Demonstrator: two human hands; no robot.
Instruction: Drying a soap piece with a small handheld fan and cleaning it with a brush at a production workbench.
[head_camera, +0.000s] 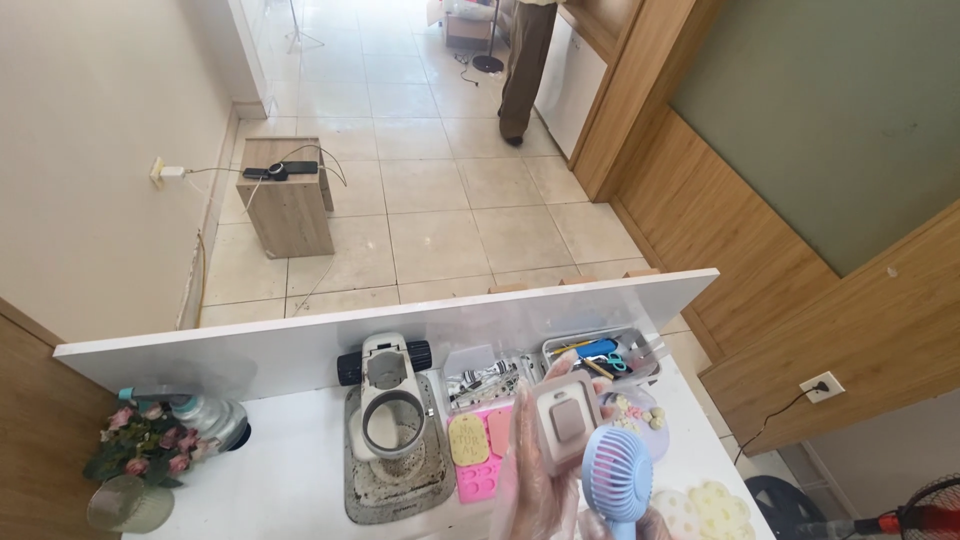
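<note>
My left hand (532, 470), in a clear plastic glove, is raised over the white table (290, 470) and grips a small beige-pink square box (566, 418) with a rounded button on its face. Just below and right of it is a light blue handheld fan (617, 478), its round grille facing me. My right hand (652, 524) shows only at the bottom edge, gloved too, around the fan's handle. Box and fan nearly touch.
A white stand with a ring sits on a stained grey tray (356, 490). Beside it lie a pink mould (478, 478), clear trays of tools (600, 352), and pale flower-shaped pieces (708, 508). A flower vase (140, 455) stands left. Another person (525, 60) stands far off by a wooden cabinet (290, 205).
</note>
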